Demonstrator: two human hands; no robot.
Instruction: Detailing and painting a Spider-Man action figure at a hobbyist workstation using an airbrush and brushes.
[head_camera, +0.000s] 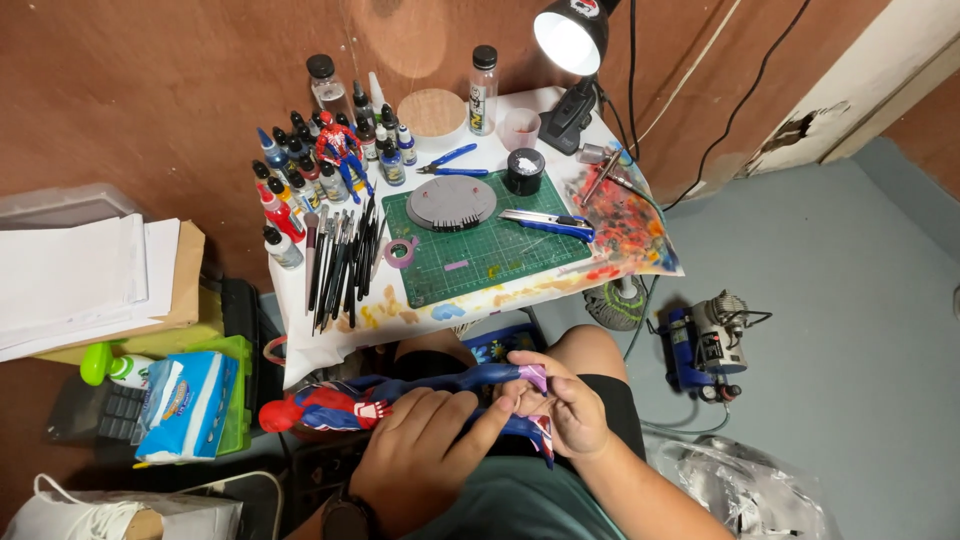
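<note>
A red and blue action figure lies across my lap, head to the left. My left hand rests on its body with the index finger stretched toward its legs. My right hand pinches a purple strip of tape or paint mask at the figure's leg. Both hands touch the figure below the small white table.
The table holds a green cutting mat with a round grey disc, a blue utility knife, brushes, several paint bottles, a smaller red figure, blue pliers. A lamp shines above. A compressor sits on the floor right; wipes pack left.
</note>
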